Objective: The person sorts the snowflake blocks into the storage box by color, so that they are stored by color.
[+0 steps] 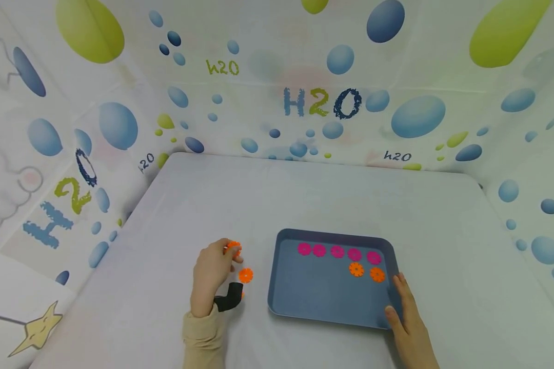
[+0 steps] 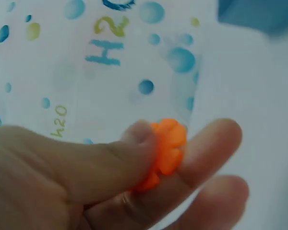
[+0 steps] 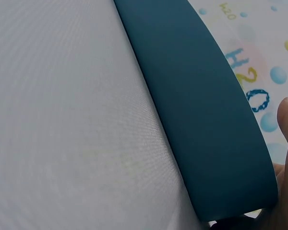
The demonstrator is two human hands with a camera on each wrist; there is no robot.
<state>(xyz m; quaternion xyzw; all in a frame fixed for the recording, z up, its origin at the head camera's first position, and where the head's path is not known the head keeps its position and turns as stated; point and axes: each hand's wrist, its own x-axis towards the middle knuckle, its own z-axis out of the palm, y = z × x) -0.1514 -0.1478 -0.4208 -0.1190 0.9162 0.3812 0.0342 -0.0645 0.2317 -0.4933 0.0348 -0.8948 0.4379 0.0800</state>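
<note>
My left hand (image 1: 212, 266) pinches an orange flower-shaped disc (image 2: 170, 146) between thumb and fingers, left of the tray. On the white cloth beside that hand lies another orange disc (image 1: 245, 275). A sliver of orange (image 1: 242, 294) peeks out from behind the black wrist camera, mostly hidden. The blue-grey tray (image 1: 323, 318) holds a row of several pink discs (image 1: 337, 251) along its far side. Below the row's right end are two orange discs (image 1: 356, 269). My right hand (image 1: 411, 318) touches the tray's right rim with fairly straight fingers, its thumb near the front right corner.
A white cloth covers the table (image 1: 240, 195). Behind it and at both sides stand pale backdrops (image 1: 268, 102) with printed blue and green drops and H2O lettering. The tray's raised wall (image 3: 197, 110) runs through the right wrist view.
</note>
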